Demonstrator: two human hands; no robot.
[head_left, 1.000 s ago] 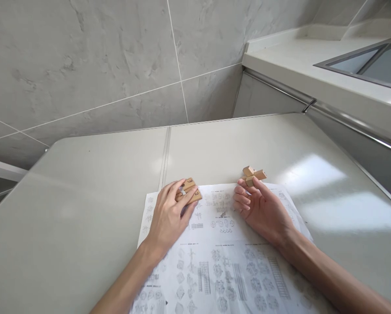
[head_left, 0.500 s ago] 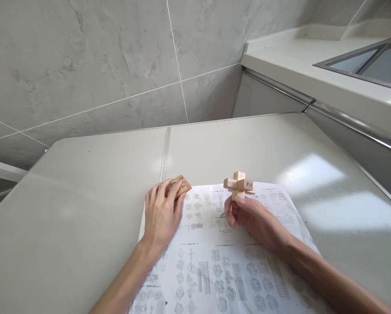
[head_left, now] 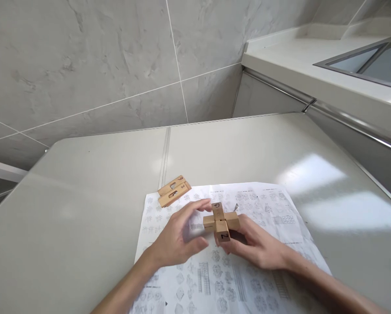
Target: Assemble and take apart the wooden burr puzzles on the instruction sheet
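Observation:
A cross-shaped wooden burr puzzle (head_left: pixel 220 223), with handwritten marks on its block ends, is gripped by my right hand (head_left: pixel 252 244) above the sheet. My left hand (head_left: pixel 184 237) is open just left of the puzzle, thumb and fingers apart around its near side, apparently not touching it. Two notched wooden puzzle pieces (head_left: pixel 175 191), marked with numbers, lie side by side at the sheet's upper left edge. Under both hands spreads a large white instruction sheet (head_left: pixel 211 279) printed with small diagrams.
The sheet lies on a glossy pale tabletop (head_left: pixel 84 209) with a seam across it. A grey tiled wall (head_left: pixel 117 56) stands behind. At the right is a white counter (head_left: pixel 280 56) with a metal-framed opening (head_left: pixel 372 61).
My left hand has let go of the two pieces and moved right and nearer to me. My right hand has brought the puzzle left and lower, and turned it.

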